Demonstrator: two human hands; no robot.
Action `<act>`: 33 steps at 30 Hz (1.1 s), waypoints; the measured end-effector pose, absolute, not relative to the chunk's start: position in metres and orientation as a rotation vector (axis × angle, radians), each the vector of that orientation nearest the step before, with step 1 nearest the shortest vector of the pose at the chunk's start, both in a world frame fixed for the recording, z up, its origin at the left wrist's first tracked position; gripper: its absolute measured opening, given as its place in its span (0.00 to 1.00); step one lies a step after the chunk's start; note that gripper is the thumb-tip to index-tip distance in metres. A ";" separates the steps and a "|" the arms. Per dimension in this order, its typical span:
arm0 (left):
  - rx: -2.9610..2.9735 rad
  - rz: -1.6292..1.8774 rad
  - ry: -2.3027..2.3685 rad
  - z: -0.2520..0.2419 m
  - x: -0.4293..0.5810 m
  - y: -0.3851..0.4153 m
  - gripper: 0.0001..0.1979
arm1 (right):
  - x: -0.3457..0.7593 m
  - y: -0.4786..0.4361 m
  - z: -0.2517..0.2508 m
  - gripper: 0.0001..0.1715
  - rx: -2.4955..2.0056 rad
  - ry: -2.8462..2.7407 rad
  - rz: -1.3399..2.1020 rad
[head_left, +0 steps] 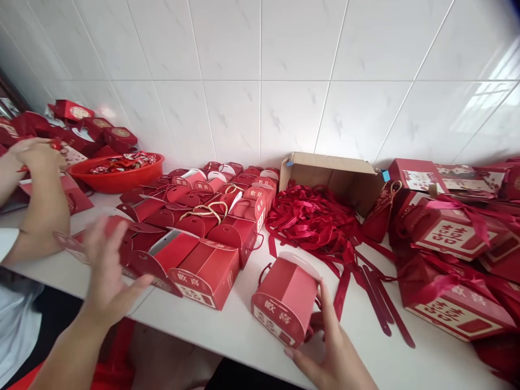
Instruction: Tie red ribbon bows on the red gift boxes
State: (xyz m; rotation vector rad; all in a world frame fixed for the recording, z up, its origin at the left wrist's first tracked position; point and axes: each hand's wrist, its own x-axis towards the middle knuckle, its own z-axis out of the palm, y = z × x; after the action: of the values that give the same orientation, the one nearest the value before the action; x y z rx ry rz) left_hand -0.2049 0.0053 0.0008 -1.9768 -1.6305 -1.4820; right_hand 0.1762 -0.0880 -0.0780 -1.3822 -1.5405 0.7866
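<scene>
Fingers spread and slightly blurred, my left hand [108, 276] hovers over the left front of the grouped red boxes [203, 265], with nothing in it. My right hand [327, 346] has its thumb and fingers around the right side of a single red box [286, 300] on the white table [182, 330]. That box is upright, with pale lettering on its front and a dark cord at its left side. Behind it lies a heap of dark red ribbons [312, 216], partly spilling from an open cardboard box [341, 173].
At the right, red boxes with bows [459, 311] are stacked. Loose dark red strips [382, 303] lie before them. A red basin [117, 181] of wrapped items stands at the left, beside another person's hands [44, 154]. Tiled wall behind.
</scene>
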 end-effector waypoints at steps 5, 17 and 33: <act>-2.196 -1.308 -1.390 -0.009 -0.175 0.007 0.40 | 0.165 -0.065 -0.054 0.61 -1.395 -1.755 0.846; -0.794 -2.071 -1.794 -0.021 -0.315 0.032 0.26 | 0.126 -0.069 -0.067 0.51 -1.336 -1.667 0.858; -1.809 -2.062 -2.340 -0.039 -0.365 0.037 0.52 | 0.100 -0.082 -0.071 0.40 -1.331 -1.404 0.716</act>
State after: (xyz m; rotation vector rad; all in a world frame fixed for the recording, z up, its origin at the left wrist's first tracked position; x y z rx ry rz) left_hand -0.3648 0.0370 -0.0388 -1.8088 -2.3397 -2.0618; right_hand 0.0997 -0.0823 -0.0710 -1.3307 -1.4039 0.7159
